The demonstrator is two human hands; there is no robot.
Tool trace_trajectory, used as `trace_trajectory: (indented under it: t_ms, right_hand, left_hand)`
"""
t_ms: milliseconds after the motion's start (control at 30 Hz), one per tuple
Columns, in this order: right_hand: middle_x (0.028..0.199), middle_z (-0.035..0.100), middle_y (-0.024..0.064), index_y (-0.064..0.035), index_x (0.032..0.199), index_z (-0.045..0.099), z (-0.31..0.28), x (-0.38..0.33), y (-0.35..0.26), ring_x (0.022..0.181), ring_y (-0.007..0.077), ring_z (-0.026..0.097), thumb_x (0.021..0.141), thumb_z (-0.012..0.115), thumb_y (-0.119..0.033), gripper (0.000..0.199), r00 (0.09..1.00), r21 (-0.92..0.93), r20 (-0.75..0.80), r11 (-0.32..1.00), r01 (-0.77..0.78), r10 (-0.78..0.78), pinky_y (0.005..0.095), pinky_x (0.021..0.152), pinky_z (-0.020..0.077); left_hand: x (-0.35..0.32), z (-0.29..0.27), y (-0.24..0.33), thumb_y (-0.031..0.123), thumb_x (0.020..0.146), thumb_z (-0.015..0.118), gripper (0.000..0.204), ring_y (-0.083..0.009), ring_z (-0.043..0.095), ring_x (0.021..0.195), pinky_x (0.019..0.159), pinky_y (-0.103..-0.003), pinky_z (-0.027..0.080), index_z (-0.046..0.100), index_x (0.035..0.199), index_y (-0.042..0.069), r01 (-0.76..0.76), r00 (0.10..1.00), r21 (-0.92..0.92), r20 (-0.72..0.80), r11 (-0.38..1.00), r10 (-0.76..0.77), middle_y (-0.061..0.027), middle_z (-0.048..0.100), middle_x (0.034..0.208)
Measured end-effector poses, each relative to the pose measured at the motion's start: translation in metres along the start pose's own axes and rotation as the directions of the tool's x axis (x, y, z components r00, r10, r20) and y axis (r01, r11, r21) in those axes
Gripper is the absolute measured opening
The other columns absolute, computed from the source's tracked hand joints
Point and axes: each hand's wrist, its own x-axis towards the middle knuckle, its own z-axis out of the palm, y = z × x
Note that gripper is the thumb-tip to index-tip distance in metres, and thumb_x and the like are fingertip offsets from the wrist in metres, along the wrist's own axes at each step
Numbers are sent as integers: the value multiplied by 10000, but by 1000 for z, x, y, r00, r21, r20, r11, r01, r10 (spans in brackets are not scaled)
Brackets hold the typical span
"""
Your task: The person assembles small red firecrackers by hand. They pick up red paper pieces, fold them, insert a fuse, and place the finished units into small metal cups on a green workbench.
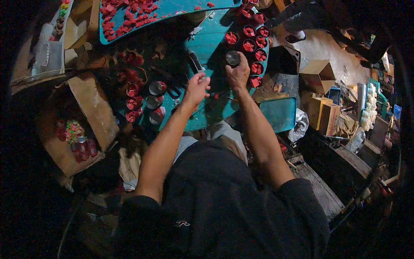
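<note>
In my right hand [238, 75] is a short dark cylinder with a round grey end [233, 58], gripped between thumb and fingers above the turquoise table [215, 32]. My left hand [197, 90] hovers at the middle of the table with its fingers loosely curled and apart. Just beyond its fingertips is a dark-handled utility knife [195, 60]; I cannot tell whether they touch. Right of my right hand stand several round cups [249, 45] filled with folded red pieces. More cups, silvery inside [157, 88], lie by the table's left edge, near dark-handled scissors [174, 92].
A turquoise tray [172, 16] of loose red pieces covers the far left. Red cups [134, 102] are grouped left of the table. An open cardboard box [92, 101] holds red cans. At right are another turquoise tray [278, 114] and cardboard boxes [318, 77].
</note>
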Motion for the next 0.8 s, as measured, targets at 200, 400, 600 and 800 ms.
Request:
trace_trajectory:
  t_ms: [200, 400, 600, 800]
  right_hand:
    - [1279, 660, 178, -41, 1351, 553, 22, 9, 7, 1087, 362, 691, 655, 805, -68, 740, 989, 26, 131, 997, -73, 69, 415, 965, 535]
    - [1291, 625, 213, -11, 1418, 522, 1, -36, -3, 1013, 347, 696, 773, 879, -244, 773, 1000, 125, 0, 992, 12, -12, 395, 933, 544]
    - [1072, 722, 151, -25, 1242, 676, -12, 46, -144, 941, 268, 723, 841, 851, -237, 486, 929, -87, 289, 960, 267, -232, 406, 857, 577]
    - [1200, 694, 229, -50, 1316, 640, 97, 225, -223, 1120, 406, 667, 698, 933, -387, 763, 573, -97, 444, 598, 795, -689, 493, 925, 546]
  left_hand:
    - [-39, -27, -14, 264, 976, 710, 422, -155, 665, 891, 735, -321, 566, 629, 1308, 18, -126, 992, 445, 33, 887, 125, -69, 696, 1035]
    - [-79, -51, -5, 281, 930, 770, 461, -214, 688, 938, 825, -358, 568, 639, 1280, 10, -330, 934, 503, 49, 799, 355, -122, 709, 1050]
    - [-71, -107, 87, 182, 881, 762, 438, -312, 640, 887, 808, -437, 531, 624, 1247, -16, -525, 636, 680, -86, 511, 767, -195, 649, 1123]
    - [18, -189, 216, 144, 812, 797, 507, -377, 615, 1104, 935, -477, 524, 610, 1259, -5, -430, 345, 860, -125, 275, 930, -212, 601, 1192]
